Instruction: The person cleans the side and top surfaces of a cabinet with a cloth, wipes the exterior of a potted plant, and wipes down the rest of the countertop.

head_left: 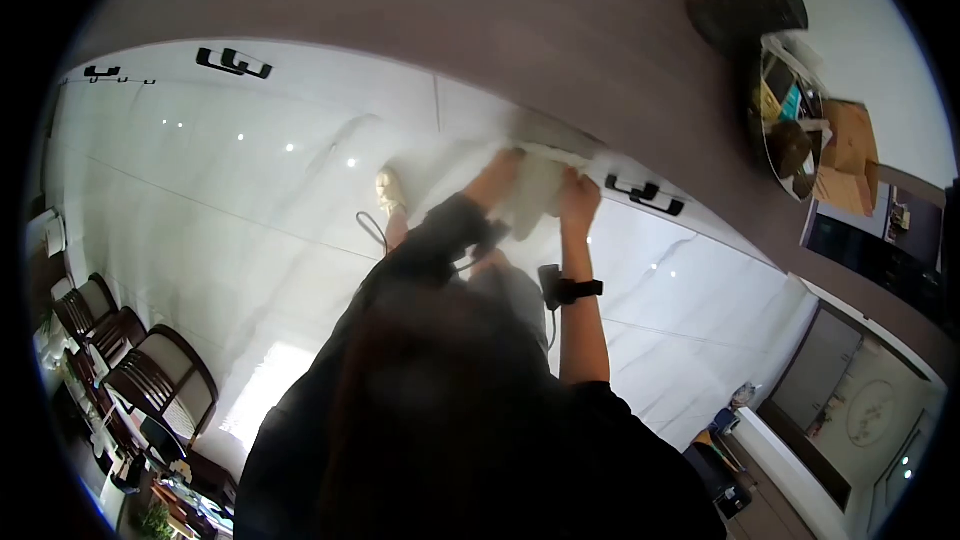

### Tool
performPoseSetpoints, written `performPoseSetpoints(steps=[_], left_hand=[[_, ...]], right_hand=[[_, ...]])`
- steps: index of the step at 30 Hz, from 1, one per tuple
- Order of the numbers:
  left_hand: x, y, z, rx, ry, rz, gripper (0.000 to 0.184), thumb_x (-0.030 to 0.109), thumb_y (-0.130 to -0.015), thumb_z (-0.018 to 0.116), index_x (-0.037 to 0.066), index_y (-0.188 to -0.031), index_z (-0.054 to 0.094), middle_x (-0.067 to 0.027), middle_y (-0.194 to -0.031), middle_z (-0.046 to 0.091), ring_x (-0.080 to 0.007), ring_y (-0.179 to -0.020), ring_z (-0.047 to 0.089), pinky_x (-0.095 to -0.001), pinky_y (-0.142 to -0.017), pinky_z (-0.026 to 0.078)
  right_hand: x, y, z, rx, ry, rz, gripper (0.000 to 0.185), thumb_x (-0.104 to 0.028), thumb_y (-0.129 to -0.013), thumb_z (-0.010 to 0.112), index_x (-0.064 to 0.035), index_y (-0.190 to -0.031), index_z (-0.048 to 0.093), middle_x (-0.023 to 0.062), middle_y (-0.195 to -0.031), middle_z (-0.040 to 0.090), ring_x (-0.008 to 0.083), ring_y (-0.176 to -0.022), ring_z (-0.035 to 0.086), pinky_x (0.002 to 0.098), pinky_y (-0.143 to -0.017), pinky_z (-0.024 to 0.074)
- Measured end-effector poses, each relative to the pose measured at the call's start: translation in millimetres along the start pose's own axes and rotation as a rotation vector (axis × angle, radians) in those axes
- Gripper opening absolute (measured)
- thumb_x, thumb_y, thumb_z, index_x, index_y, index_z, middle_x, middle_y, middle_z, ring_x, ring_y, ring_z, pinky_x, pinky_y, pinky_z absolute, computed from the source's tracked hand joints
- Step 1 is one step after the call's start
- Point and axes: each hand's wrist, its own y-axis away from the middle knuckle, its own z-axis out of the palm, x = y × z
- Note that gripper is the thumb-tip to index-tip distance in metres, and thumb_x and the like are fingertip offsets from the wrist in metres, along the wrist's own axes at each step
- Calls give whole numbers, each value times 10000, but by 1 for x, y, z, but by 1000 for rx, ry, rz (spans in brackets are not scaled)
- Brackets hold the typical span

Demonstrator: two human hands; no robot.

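A pale, off-white cloth (538, 192) hangs between my two hands in front of the cabinet, below the countertop's edge. My left hand (497, 178) grips its left side, fingers partly smeared and hidden. At the cloth's upper right corner, my right hand (577, 202) is closed on it. The cloth's upper edge runs close along the counter front. A black band with a small box (572, 288) is strapped round my right wrist, and a cable trails from it.
The brown countertop (400, 0) runs across the top, bearing a dark container (750, 10), a round tray of small things (790, 130) and a cardboard box (848, 155). Black handles (645, 194) jut from the cabinet front. Dark chairs (165, 380) stand at lower left on the glossy floor (250, 200).
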Motion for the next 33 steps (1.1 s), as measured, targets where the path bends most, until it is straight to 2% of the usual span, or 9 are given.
performPoseSetpoints(steps=[4, 8, 15, 19, 23, 27, 29, 31, 33], left_hand=[[-23, 24, 82, -196, -152, 41, 394, 324, -967, 483, 3, -1175, 577, -120, -1132, 627, -240, -1037, 605, -359, -866, 500], [-13, 55, 111, -329, -242, 140, 394, 319, -964, 490, 0, -1179, 575, -119, -1133, 627, -236, -1039, 604, -357, -865, 499], [39, 82, 71, -406, -202, 362, 394, 312, -960, 503, -3, -1185, 572, -118, -1135, 627, -230, -1041, 603, -354, -863, 499], [81, 94, 13, -383, -86, 509, 394, 308, -957, 511, -5, -1189, 570, -117, -1136, 626, -227, -1043, 602, -352, -862, 498], [114, 118, -70, -258, 95, 615, 395, 303, -954, 519, -8, -1193, 568, -116, -1137, 626, -224, -1045, 601, -350, -861, 498], [161, 169, -146, 45, 512, 562, 397, 276, -930, 572, -25, -1191, 570, -118, -1086, 646, -207, -982, 626, -336, -814, 515], [179, 179, -192, 286, 376, 569, 428, 297, -916, 595, -37, -1182, 575, -128, -1053, 658, -211, -926, 643, -326, -790, 523], [203, 217, -224, 452, 261, 554, 451, 319, -903, 613, -48, -1163, 586, -139, -1024, 668, -213, -876, 655, -322, -768, 530], [226, 277, -238, 551, 154, 508, 468, 344, -891, 625, -57, -1133, 604, -151, -1001, 675, -211, -834, 661, -323, -747, 536]], right_hand=[[-19, 4, -74, 95, 32, -2, 447, -278, -892, 623, 72, -637, 512, 141, -543, 480, 156, -547, 388, 361, -534, 378], [-55, 18, -110, 70, -17, -10, 462, -274, -909, 611, 80, -634, 497, 114, -538, 462, 149, -551, 366, 350, -522, 356], [-123, 28, -78, -84, -143, -221, 486, -273, -930, 592, 23, -588, 415, 17, -546, 393, 100, -576, 337, 315, -509, 318], [-159, 35, -26, -253, -332, -165, 446, -262, -933, 590, -43, -585, 418, -25, -603, 429, 70, -603, 352, 270, -534, 320], [-210, 52, 31, -429, -515, -63, 364, -242, -932, 592, -30, -652, 496, -19, -652, 481, 73, -629, 403, 261, -565, 338], [-260, 72, 100, -568, -692, 102, 286, -270, -923, 602, -6, -816, 578, 12, -754, 565, 114, -637, 497, 271, -580, 403], [-285, 77, 136, -632, -781, 142, 311, -291, -922, 600, 17, -951, 572, 59, -896, 578, 156, -756, 536, 297, -666, 437], [-307, 87, 166, -721, -845, 139, 428, -305, -932, 587, 62, -1148, 546, 144, -1154, 592, 213, -1028, 595, 342, -860, 492], [-334, 100, 185, -895, -956, 200, 452, -312, -931, 583, 57, -1186, 531, 158, -1185, 581, 241, -1054, 593, 357, -884, 494]])
